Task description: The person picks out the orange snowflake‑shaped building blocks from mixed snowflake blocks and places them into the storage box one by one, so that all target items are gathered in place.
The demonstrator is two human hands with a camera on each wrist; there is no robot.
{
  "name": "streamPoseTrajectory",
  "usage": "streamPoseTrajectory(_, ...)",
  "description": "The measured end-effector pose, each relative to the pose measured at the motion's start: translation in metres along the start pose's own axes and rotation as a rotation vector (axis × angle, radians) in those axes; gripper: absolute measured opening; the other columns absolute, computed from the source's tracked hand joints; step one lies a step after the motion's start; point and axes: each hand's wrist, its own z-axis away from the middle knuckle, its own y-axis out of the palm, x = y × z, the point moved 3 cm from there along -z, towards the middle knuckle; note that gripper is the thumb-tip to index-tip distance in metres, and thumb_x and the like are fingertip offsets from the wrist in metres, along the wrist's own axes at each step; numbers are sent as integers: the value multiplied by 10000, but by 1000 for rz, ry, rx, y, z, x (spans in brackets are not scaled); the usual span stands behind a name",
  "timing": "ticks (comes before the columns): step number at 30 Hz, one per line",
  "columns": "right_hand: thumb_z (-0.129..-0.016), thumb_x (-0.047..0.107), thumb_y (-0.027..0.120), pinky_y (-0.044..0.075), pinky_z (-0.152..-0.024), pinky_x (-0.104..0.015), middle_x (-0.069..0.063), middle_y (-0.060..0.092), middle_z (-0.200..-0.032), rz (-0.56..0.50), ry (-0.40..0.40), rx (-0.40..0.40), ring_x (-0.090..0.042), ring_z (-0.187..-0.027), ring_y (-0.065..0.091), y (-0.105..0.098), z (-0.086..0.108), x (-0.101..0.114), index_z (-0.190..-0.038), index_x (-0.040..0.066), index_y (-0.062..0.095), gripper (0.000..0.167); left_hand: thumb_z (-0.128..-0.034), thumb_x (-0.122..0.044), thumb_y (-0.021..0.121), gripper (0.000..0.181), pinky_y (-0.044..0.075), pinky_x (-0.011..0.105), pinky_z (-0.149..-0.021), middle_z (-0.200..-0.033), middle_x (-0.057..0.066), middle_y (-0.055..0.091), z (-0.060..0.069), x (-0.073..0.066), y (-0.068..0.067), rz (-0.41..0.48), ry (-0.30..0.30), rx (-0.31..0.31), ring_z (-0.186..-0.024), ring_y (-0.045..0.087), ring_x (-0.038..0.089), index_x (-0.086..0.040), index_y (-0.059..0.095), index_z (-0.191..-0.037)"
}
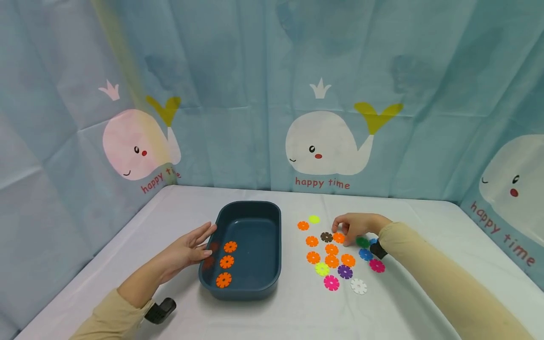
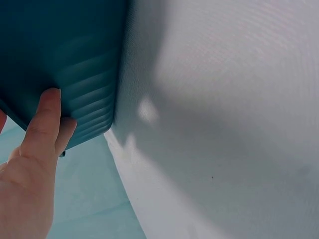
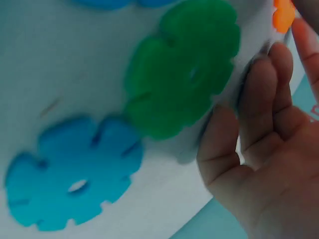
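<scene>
My left hand (image 1: pixel 193 248) rests against the outer left wall of a dark blue plastic bin (image 1: pixel 255 293), its fingers fairly straight. In the left wrist view, fingertips (image 2: pixel 49 102) touch the bin's ribbed side (image 2: pixel 89 94). Three orange notched discs (image 1: pixel 226 261) lie in a column inside the bin. My right hand (image 1: pixel 359 224) reaches down over the loose discs, fingers bent, by an orange disc (image 1: pixel 338 238). A brown disc (image 1: pixel 326 237) lies just left of that one. Close below the right hand are a green disc (image 3: pixel 184 69) and a blue disc (image 3: pixel 75 174).
More notched discs are spread right of the bin: several orange, yellow-green (image 1: pixel 322 269), purple (image 1: pixel 345 272), pink (image 1: pixel 331 283), white (image 1: pixel 359 286) and blue. A white cloth (image 1: pixel 323 321) covers the table. Behind it hangs a blue curtain (image 1: pixel 238 141) printed with whales.
</scene>
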Motion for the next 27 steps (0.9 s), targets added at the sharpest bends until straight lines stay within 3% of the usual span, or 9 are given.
streamPoseTrajectory(8, -797, 30, 778, 422, -707, -317, -68, 469, -838, 43, 80, -89, -219, -823, 470, 5, -6, -1, -1007, 140, 614, 289, -973, -52, 557, 832, 256, 607, -1090, -1613, 147, 33, 0, 1, 1, -14, 3, 7, -1424, 52, 488, -45, -37, -1555)
streamPoseTrajectory(27, -781, 11, 787, 393, -712, -317, -52, 457, -799, 10, 60, -115, -216, -829, 476, 5, -9, -5, -906, 103, 551, 283, -969, -43, 560, 836, 246, 612, -1091, -1611, 145, 39, -1, 1, 1, -12, -5, 1, -1420, 57, 496, -39, -37, -1554)
